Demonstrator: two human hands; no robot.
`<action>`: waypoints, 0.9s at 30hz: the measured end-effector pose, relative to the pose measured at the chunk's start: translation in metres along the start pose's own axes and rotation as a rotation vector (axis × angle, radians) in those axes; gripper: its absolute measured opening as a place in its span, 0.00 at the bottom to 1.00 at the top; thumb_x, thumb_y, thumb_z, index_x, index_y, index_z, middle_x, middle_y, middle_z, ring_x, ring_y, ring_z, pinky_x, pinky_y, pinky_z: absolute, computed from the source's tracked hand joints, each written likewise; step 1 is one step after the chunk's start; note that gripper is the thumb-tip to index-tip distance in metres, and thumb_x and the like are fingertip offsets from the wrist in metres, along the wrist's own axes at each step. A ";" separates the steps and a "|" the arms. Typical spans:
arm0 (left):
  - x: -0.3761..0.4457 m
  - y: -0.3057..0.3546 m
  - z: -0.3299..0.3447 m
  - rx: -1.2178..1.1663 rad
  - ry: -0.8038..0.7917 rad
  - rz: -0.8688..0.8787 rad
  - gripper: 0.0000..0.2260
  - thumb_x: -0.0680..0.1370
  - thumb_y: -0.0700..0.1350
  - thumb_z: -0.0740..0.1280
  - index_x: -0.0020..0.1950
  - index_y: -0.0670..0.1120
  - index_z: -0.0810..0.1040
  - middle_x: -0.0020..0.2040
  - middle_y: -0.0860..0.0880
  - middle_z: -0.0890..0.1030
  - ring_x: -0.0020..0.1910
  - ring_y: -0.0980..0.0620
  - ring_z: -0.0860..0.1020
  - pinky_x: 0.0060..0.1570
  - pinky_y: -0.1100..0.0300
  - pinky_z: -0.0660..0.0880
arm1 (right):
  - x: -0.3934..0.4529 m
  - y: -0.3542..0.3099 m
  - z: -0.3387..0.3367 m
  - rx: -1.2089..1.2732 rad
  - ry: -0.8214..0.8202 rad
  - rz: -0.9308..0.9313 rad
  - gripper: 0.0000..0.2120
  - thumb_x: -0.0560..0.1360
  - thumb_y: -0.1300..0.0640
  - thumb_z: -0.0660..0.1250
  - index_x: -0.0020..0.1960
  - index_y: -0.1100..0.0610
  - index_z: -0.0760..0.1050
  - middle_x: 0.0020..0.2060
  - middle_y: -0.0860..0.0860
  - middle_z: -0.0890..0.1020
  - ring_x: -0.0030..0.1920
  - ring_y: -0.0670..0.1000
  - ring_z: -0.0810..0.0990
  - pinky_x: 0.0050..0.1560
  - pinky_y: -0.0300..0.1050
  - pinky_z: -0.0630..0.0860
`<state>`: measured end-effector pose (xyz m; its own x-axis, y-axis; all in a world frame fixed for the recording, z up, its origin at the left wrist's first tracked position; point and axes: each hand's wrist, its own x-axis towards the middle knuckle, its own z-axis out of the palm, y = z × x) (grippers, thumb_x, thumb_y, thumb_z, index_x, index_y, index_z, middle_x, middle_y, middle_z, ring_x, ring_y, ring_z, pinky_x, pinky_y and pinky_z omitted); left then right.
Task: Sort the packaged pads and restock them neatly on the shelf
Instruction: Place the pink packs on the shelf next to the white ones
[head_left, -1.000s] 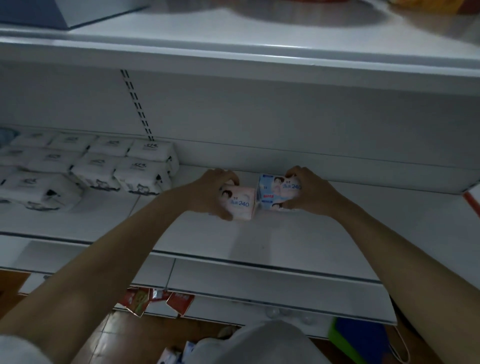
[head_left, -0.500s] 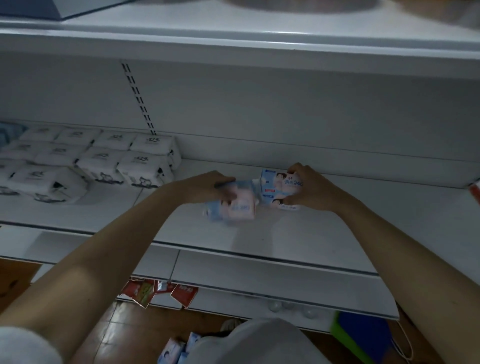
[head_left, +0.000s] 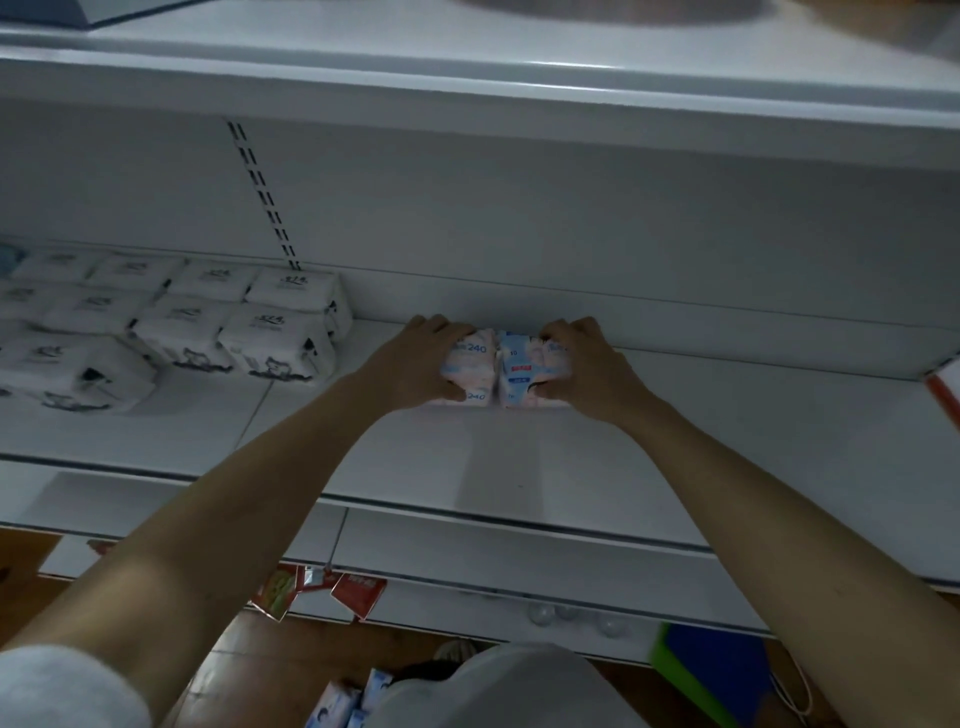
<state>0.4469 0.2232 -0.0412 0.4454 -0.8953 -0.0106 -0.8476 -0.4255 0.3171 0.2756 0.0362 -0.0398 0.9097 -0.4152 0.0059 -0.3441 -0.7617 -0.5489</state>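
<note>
Dim shop aisle, white metal shelf (head_left: 727, 467) with a slotted upright on the back panel. Left hand (head_left: 415, 364) grips a pink-and-white plastic-wrapped pad pack marked 240 (head_left: 475, 364), fingers curled over its top and thumb at its front; right hand (head_left: 592, 369) grips a blue-and-pink plastic-wrapped pad pack (head_left: 519, 371) the same way. Both packs sit on the shelf deck near the back panel, side faces touching. Step in hand, as I read it: seating and squaring this pair at the rear of the shelf. Next move likely calls for letting go without tipping them, then fetching more stock and butting it against this pair so the row stays straight. Count: two coloured packs in hand. To the left, well apart, a block of white soft-wrapped packs with black print (head_left: 270, 332), about ten visible, more possibly cut off by the frame edge. Below, near the floor, a few more blue-and-pink packs (head_left: 337, 706), roughly three, partly hidden. Red hanging price tags (head_left: 358, 592) under the lower shelf edge, about three.
</note>
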 end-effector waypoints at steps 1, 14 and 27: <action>0.002 -0.003 -0.002 -0.002 0.018 -0.004 0.39 0.68 0.52 0.78 0.74 0.47 0.65 0.63 0.45 0.72 0.62 0.44 0.68 0.60 0.52 0.67 | 0.005 -0.001 0.000 -0.004 0.026 0.003 0.29 0.68 0.53 0.77 0.65 0.53 0.69 0.58 0.51 0.66 0.53 0.54 0.77 0.47 0.43 0.72; 0.052 -0.060 -0.003 0.076 0.150 -0.059 0.38 0.65 0.55 0.78 0.72 0.49 0.69 0.65 0.43 0.70 0.66 0.39 0.65 0.63 0.44 0.70 | 0.064 -0.035 0.029 -0.053 0.149 0.088 0.29 0.71 0.53 0.76 0.68 0.56 0.70 0.66 0.56 0.63 0.59 0.56 0.74 0.58 0.48 0.73; 0.032 -0.036 -0.010 0.153 0.219 -0.134 0.37 0.67 0.58 0.76 0.73 0.50 0.67 0.72 0.46 0.66 0.73 0.42 0.59 0.71 0.44 0.59 | 0.052 -0.044 0.017 -0.292 0.114 0.186 0.28 0.74 0.43 0.69 0.70 0.49 0.67 0.73 0.54 0.56 0.64 0.62 0.68 0.56 0.55 0.73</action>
<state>0.4941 0.2114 -0.0430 0.5935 -0.7872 0.1672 -0.8035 -0.5675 0.1800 0.3425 0.0564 -0.0290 0.7988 -0.6008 0.0308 -0.5685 -0.7706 -0.2880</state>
